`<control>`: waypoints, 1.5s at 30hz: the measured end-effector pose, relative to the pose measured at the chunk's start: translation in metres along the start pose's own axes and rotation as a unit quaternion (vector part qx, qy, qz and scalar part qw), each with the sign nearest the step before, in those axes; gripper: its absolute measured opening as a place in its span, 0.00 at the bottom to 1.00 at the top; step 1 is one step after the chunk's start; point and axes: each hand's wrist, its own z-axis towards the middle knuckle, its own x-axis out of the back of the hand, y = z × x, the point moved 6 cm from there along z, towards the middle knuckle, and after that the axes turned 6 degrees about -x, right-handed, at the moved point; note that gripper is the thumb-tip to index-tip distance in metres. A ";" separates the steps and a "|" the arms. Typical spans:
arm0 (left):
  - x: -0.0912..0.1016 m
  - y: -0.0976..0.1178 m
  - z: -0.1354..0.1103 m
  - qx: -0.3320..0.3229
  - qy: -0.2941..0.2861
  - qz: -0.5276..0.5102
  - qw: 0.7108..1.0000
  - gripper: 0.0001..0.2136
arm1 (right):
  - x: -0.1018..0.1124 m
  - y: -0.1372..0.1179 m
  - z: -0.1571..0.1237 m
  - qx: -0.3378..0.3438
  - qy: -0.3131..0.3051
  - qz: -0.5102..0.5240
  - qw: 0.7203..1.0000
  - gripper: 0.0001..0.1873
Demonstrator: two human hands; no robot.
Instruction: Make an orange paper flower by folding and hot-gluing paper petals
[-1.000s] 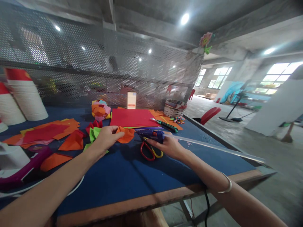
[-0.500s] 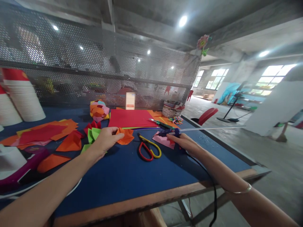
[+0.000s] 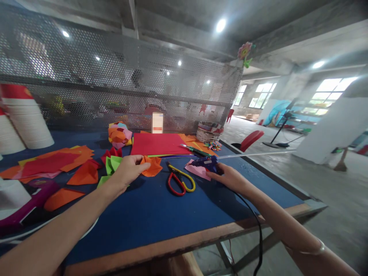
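My left hand (image 3: 131, 170) pinches a folded orange paper piece (image 3: 151, 166) between thumb and fingers, just above the blue table top (image 3: 149, 214). My right hand (image 3: 231, 177) is closed around the handle end of a dark blue hot glue gun (image 3: 207, 162); its fingertips are partly hidden. A long clear glue stick (image 3: 253, 155) juts from the gun's back, and its black cord (image 3: 253, 214) drops over the table edge. Under the nozzle lies pink paper (image 3: 198, 171). Between both hands rest scissors (image 3: 181, 182) with one red and one yellow handle.
Red sheets (image 3: 161, 143) lie at the back beside pens (image 3: 198, 151) and a woven basket (image 3: 209, 132). Folded green paper (image 3: 112, 165), loose orange sheets (image 3: 83, 155), a paper ball (image 3: 120, 134) and stacked paper cups (image 3: 31, 122) occupy the left. A perforated metal screen (image 3: 172, 88) stands behind.
My right hand has shifted back to the right along the glue gun, so more of the gun's body shows. My left hand keeps the orange paper in nearly the same place.
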 end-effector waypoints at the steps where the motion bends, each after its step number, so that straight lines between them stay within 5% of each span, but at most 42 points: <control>1: -0.001 0.001 0.000 -0.001 -0.002 0.000 1.000 0.11 | 0.004 0.001 -0.005 0.003 0.011 -0.022 1.000 0.29; 8: -0.004 0.001 -0.002 -0.002 -0.009 -0.007 1.000 0.10 | 0.017 -0.002 -0.033 -0.020 0.036 -0.155 0.987 0.32; 14: -0.005 0.005 -0.004 -0.003 -0.020 -0.003 1.000 0.09 | 0.022 -0.027 -0.039 -0.001 0.077 -0.221 0.972 0.24; 17: -0.010 0.007 -0.005 -0.002 -0.043 -0.011 0.999 0.09 | 0.022 -0.062 -0.037 0.088 0.085 -0.128 0.984 0.17; 21: -0.016 0.009 -0.008 -0.015 -0.091 -0.006 0.996 0.10 | -0.001 -0.106 -0.013 0.159 -0.017 0.087 0.983 0.12; 29: -0.020 0.023 -0.015 -0.027 -0.129 0.007 0.991 0.10 | -0.072 -0.143 0.025 0.048 -0.252 0.386 0.886 0.10; 36: -0.022 0.023 -0.016 -0.018 -0.136 0.014 0.990 0.10 | -0.083 -0.144 0.018 0.067 -0.306 0.422 0.851 0.12; 45: -0.022 0.019 -0.014 -0.005 -0.135 -0.004 0.991 0.09 | -0.078 -0.151 0.018 0.166 -0.220 0.334 0.901 0.10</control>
